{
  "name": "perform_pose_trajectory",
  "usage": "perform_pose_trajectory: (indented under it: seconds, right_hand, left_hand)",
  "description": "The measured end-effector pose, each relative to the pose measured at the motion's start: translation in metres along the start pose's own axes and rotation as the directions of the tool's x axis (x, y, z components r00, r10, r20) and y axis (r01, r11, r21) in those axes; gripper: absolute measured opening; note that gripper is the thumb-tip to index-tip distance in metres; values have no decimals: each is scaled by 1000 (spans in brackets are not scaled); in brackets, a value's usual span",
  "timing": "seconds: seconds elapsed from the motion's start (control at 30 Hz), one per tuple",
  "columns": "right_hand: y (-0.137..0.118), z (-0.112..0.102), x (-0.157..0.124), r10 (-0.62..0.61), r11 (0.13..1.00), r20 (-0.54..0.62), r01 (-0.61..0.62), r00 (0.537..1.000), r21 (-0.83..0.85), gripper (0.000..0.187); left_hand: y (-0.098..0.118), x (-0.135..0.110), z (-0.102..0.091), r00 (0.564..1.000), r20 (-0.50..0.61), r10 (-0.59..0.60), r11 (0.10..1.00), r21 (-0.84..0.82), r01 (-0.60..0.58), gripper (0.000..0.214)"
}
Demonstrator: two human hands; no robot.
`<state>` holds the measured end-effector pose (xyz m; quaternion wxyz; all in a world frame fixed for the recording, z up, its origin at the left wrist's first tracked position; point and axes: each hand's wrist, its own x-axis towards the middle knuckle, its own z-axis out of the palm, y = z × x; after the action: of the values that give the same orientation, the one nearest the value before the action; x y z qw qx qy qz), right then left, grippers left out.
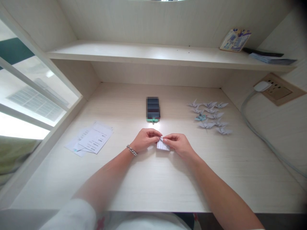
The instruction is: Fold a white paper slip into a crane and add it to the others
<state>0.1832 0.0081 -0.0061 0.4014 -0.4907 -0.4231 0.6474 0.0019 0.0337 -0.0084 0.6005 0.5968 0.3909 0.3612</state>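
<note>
A small folded piece of printed paper [163, 145] is held just above or on the desk, in the middle of the view. My left hand [148, 138] pinches its upper left edge between thumb and fingers; a chain bracelet [131, 150] circles that wrist. On the other side, my right hand [177, 142] pinches the upper right edge the same way. The fingertips of both hands nearly meet and hide the top of the paper. Several folded paper cranes [211, 116], mostly white with one bluish, sit in loose rows to the right.
Printed paper sheets [96, 137] lie overlapping at the left. A phone-like device [153, 108] with a green edge is beyond my hands. A shelf [134, 51] holds a small box [235, 40]. A cable [254, 127] runs from the wall socket [280, 89].
</note>
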Motion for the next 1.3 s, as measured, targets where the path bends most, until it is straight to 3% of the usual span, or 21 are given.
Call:
perform_pose_trajectory:
  seconds: [0.23, 0.47, 0.6, 0.93, 1.3]
  right_hand:
    - [1, -2, 0, -37, 998, -21, 36, 999, -53, 32]
    - [2, 1, 0, -104, 989, -47, 98, 993, -113, 28]
    - [1, 2, -1, -145, 974, -44, 135, 988, -182, 26]
    - [0, 0, 0, 12, 1000, 5, -12, 1000, 2, 25]
    - [-1, 1, -2, 33, 999, -18, -33, 999, 30, 28]
  left_hand:
    - [4, 0, 4, 1000, -17, -10, 993, -118, 8, 22]
    - [3, 0, 6, 996, -70, -49, 990, -135, 40, 21]
    - [2, -2, 9, 996, -90, -1, 997, -80, -6, 27]
    - [0, -2, 9, 998, -66, 5, 996, -86, -11, 28]
    - [-3, -2, 10, 996, -83, 10, 997, -70, -16, 26]
